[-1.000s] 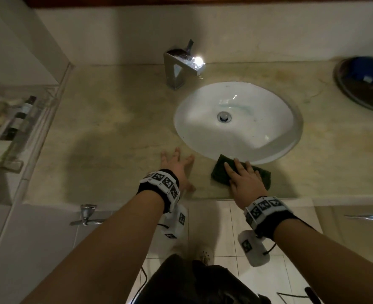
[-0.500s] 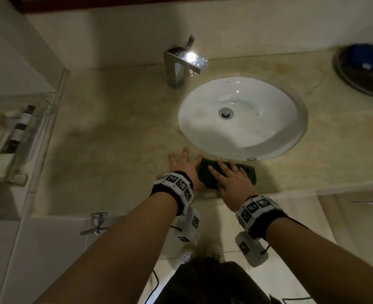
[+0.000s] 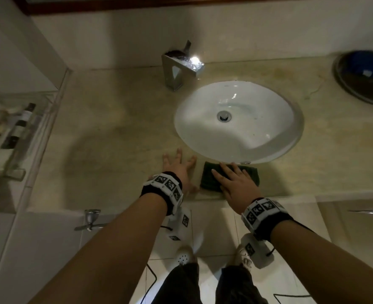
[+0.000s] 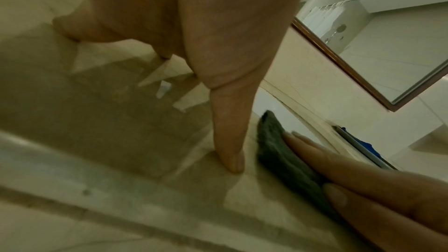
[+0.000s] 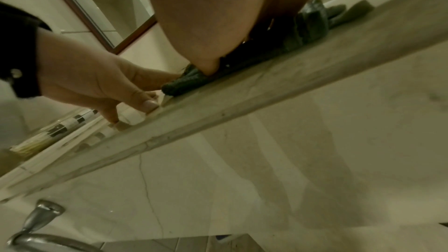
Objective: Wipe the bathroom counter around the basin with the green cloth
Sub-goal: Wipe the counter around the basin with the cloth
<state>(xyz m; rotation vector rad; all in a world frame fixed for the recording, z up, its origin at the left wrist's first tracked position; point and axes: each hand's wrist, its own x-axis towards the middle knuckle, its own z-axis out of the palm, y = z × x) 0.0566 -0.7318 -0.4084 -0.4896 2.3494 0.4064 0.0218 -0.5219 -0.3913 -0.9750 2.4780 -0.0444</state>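
The folded dark green cloth (image 3: 207,177) lies on the beige counter (image 3: 115,132) just in front of the white oval basin (image 3: 238,121). My right hand (image 3: 233,181) presses flat on the cloth (image 4: 274,147) with straight fingers. My left hand (image 3: 179,165) rests flat on the bare counter just left of the cloth, fingers spread; its thumb (image 4: 230,150) stops a little short of the cloth's edge. In the right wrist view the cloth (image 5: 189,81) bulges out under my palm near the counter's front edge.
A chrome tap (image 3: 179,69) stands behind the basin at the left. A round dark tray with something blue (image 3: 365,77) sits at the far right. A clear shelf of small toiletry bottles (image 3: 10,132) hangs at the left wall. A mirror runs above.
My right hand slid the cloth left along the basin's front toward my left hand, then back right a little. My left hand stayed planted on the counter.
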